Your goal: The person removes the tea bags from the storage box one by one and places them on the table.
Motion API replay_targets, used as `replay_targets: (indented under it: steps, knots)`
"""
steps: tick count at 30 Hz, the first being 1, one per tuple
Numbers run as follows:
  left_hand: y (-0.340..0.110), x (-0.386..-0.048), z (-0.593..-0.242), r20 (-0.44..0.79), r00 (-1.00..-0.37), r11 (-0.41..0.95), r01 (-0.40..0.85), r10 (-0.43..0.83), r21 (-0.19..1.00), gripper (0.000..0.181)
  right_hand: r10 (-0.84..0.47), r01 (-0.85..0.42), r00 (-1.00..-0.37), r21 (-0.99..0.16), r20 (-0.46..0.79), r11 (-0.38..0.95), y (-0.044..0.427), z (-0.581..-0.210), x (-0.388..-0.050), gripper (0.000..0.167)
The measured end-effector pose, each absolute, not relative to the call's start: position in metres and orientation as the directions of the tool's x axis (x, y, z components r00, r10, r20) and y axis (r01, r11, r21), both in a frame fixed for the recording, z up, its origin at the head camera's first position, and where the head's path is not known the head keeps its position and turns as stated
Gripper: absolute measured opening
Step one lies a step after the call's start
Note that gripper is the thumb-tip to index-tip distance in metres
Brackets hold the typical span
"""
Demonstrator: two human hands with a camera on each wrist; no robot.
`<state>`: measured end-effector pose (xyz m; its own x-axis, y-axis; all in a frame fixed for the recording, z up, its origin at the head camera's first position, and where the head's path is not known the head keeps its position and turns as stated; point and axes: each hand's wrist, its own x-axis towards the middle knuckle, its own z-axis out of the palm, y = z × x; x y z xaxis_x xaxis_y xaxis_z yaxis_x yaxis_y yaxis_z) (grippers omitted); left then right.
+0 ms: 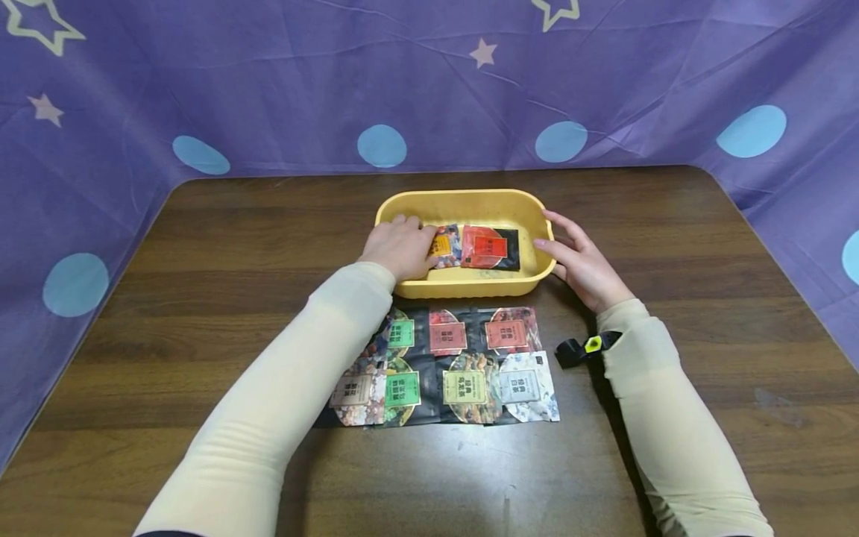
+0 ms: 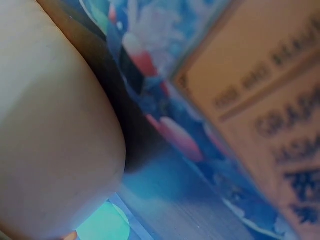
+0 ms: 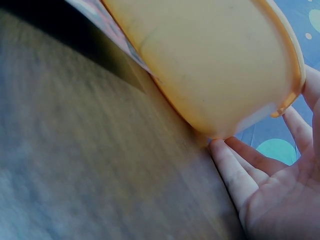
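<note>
A yellow plastic bin (image 1: 470, 287) stands on the table, holding an orange-labelled tea packet (image 1: 444, 246) and a red-labelled tea packet (image 1: 485, 247). My left hand (image 1: 397, 250) reaches over the bin's left end, its thumb beside the orange-labelled packet; its fingertips and anything under the palm are hidden. Close to the left wrist camera is a blue floral packet (image 2: 175, 135), partly out of frame. At the right end, my right hand (image 1: 587, 272) holds the bin's rim, thumb inside and other fingers outside. The right wrist view shows fingertips (image 3: 217, 145) against the bin's lower edge.
Several tea packets (image 1: 464, 387) lie in two rows in front of the bin, some partly covered by the left forearm (image 1: 288, 380). A black strap with a yellow mark (image 1: 570, 353) hangs by the right wrist. A purple curtain (image 1: 456, 97) rises behind the table.
</note>
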<state>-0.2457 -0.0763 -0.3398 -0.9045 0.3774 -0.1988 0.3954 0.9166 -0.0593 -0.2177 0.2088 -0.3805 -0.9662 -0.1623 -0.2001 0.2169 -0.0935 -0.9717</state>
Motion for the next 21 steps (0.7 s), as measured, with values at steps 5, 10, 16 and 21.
replay_targets:
  steps: [5, 10, 16, 21]
  knots:
    - [-0.0764, -0.2448, -0.3394, -0.205, -0.906, 0.919, 0.390, 0.370, -0.065, 0.062, -0.161, 0.219, -0.966, -0.972, -0.204, -0.083, 0.2089, -0.3807, -0.2173, 0.062]
    - [-0.0774, -0.2440, -0.3393, -0.167, -0.914, 0.923, 0.382, 0.370, -0.048, 0.068, -0.158, 0.218, -0.967, -0.971, -0.202, -0.093, 0.2083, -0.3799, -0.2171, 0.063]
    - [-0.0793, -0.2434, -0.3390, -0.109, -0.919, 0.924, 0.382, 0.378, -0.018, 0.078, -0.154, 0.225, -0.965, -0.971, -0.210, -0.085, 0.2082, -0.3792, -0.2169, 0.064]
    - [-0.0807, -0.2440, -0.3384, -0.093, -0.914, 0.919, 0.393, 0.395, 0.033, 0.069, -0.158, 0.224, -0.965, -0.970, -0.209, -0.089, 0.2083, -0.3798, -0.2172, 0.064]
